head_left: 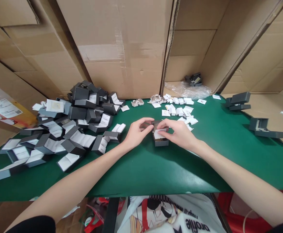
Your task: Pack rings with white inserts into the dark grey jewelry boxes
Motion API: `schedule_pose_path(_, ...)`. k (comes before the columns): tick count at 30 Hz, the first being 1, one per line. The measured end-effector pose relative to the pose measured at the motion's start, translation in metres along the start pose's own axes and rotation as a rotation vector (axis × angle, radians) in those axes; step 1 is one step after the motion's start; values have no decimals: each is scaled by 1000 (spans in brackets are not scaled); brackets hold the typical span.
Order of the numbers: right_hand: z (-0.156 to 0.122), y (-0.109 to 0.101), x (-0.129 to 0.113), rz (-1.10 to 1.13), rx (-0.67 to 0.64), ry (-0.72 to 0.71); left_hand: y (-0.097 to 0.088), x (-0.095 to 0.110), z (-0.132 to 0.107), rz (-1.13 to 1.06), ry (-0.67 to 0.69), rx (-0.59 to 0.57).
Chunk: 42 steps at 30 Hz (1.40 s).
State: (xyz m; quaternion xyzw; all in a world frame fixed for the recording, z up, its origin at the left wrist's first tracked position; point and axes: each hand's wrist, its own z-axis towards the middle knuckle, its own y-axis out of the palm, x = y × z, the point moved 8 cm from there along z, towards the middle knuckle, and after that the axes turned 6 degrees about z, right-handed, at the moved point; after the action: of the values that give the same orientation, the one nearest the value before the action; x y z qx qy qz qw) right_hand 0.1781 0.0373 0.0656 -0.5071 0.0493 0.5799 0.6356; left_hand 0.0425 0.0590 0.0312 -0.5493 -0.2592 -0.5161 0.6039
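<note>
A small dark grey jewellery box point(161, 142) stands opened on the green table in front of me. My left hand point(138, 132) is closed at the box's left rear edge, thumb and fingers gripping it there. Between the thumb and fingers of my right hand point(177, 132) is a white insert point(158, 134), held at the box's opening. Part of the box and the insert is hidden behind my fingers. Just behind my right hand lie several small white packets point(179, 111).
A heap of opened grey boxes with white linings point(78, 111) covers the left side. Cardboard walls point(122, 48) rise behind. Two opened boxes point(268, 131) point(238, 100) stand at right, clear plastic point(188, 90) lies at the back, and a plastic tub point(5, 108) leans at far left.
</note>
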Motion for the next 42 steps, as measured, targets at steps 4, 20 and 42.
schedule_pose_path(4,-2,4,-3,-82,-27,-103,0,3,0,5,5,-5)
schedule_pose_path(20,-1,11,-6,-176,-87,-172,29,8,-5,180,-51,-185)
schedule_pose_path(42,-5,1,-31,-615,59,-411,26,9,0,329,52,-159)
